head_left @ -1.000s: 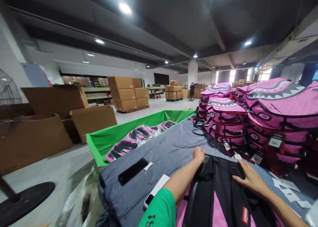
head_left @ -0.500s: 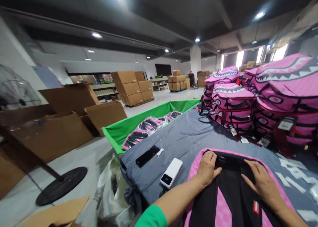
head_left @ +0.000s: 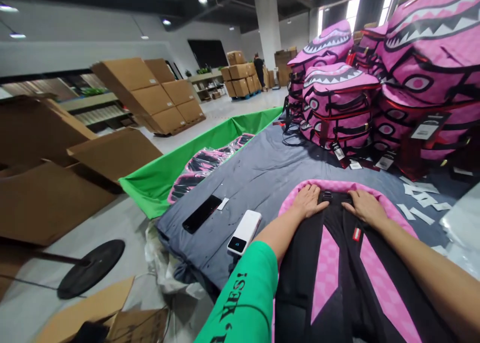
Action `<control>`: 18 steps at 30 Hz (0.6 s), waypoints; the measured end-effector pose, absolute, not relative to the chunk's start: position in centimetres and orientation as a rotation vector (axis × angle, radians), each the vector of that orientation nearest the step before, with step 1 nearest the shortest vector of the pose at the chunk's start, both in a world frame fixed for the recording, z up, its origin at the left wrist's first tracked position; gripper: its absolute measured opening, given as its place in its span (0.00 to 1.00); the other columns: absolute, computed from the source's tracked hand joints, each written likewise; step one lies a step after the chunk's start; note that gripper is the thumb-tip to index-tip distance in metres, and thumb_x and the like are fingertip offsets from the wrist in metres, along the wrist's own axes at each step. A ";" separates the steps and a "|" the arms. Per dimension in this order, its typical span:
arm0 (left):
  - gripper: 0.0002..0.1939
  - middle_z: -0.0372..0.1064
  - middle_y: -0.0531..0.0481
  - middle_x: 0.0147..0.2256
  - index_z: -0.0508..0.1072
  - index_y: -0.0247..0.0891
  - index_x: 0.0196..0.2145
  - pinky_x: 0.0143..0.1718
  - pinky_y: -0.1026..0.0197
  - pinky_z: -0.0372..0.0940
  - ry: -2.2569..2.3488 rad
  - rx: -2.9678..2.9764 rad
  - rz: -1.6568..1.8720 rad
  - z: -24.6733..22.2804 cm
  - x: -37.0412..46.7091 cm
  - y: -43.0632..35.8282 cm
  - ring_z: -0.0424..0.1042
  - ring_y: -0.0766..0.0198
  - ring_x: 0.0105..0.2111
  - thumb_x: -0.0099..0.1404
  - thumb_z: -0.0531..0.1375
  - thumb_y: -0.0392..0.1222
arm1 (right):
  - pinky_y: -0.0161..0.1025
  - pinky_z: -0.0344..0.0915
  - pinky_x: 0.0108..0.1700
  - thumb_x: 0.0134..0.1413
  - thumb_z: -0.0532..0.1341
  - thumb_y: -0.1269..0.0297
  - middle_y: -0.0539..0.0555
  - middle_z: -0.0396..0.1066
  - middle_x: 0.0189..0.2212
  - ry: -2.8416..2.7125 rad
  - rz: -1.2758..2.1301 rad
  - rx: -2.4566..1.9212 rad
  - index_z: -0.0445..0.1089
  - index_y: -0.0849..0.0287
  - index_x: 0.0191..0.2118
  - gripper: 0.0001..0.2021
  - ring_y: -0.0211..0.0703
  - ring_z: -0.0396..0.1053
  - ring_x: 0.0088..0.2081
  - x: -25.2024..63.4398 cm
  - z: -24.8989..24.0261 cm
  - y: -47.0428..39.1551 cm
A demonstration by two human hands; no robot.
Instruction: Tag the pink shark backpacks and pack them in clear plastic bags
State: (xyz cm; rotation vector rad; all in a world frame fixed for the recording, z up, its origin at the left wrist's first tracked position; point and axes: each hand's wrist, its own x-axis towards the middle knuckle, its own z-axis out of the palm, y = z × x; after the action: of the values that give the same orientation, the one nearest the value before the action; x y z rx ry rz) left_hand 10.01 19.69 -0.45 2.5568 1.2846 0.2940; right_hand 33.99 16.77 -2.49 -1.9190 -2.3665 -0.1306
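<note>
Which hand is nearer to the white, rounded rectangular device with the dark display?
Left. The left hand rests on the black-and-pink fabric backpack, on the side toward the white device; the right hand rests on it too, on the side farther away.

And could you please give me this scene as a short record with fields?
Left hand: on a black and pink backpack, near its top
Right hand: on the same backpack, near its top
Surface: grey cloth
On cloth: black phone, white device with lit display, paper slips
Ahead right: stacked pink backpacks
</note>
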 end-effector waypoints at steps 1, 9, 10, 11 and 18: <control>0.30 0.65 0.30 0.58 0.66 0.26 0.59 0.65 0.46 0.54 1.294 2.535 0.293 0.0 9.9 19.7 0.63 0.41 0.61 0.73 0.54 0.56 | 0.53 0.68 0.49 0.68 0.54 0.52 0.70 0.73 0.47 -2.356 -0.166 -1.921 0.69 0.66 0.54 0.23 0.62 0.72 0.49 33.9 -2.5 16.9; 0.58 0.18 0.40 0.74 0.36 0.53 0.74 0.64 0.18 0.33 1.219 2.199 0.083 4.9 12.2 11.3 0.26 0.22 0.71 0.57 0.50 0.83 | 0.54 0.67 0.45 0.70 0.49 0.53 0.68 0.73 0.41 -2.180 -0.346 -1.821 0.70 0.65 0.51 0.22 0.62 0.72 0.44 33.7 -4.7 16.4; 0.60 0.18 0.40 0.74 0.35 0.52 0.75 0.63 0.17 0.29 1.183 2.195 0.036 4.8 12.8 10.4 0.23 0.23 0.70 0.56 0.51 0.84 | 0.55 0.68 0.45 0.70 0.48 0.53 0.69 0.73 0.41 -2.161 -0.342 -1.794 0.70 0.66 0.51 0.22 0.63 0.72 0.44 33.9 -4.9 16.4; 0.61 0.18 0.39 0.74 0.35 0.50 0.75 0.63 0.18 0.25 1.165 2.195 0.003 4.5 13.4 9.8 0.20 0.24 0.70 0.56 0.52 0.83 | 0.55 0.68 0.45 0.70 0.48 0.53 0.69 0.73 0.41 -2.148 -0.331 -1.763 0.70 0.66 0.51 0.22 0.62 0.72 0.44 34.1 -5.0 16.5; 0.50 0.18 0.46 0.74 0.46 0.53 0.73 0.65 0.23 0.21 1.227 2.190 0.169 1.7 13.0 9.3 0.14 0.30 0.70 0.62 0.48 0.80 | 0.54 0.65 0.58 0.62 0.56 0.60 0.63 0.69 0.57 -2.207 -0.227 -1.534 0.69 0.56 0.54 0.16 0.60 0.67 0.58 37.8 -1.2 18.2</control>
State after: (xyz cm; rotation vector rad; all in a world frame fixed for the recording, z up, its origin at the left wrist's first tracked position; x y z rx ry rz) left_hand 12.97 9.29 1.71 2.1901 1.2271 0.1689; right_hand 37.83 18.16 -1.21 -1.5342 -2.2068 -0.2271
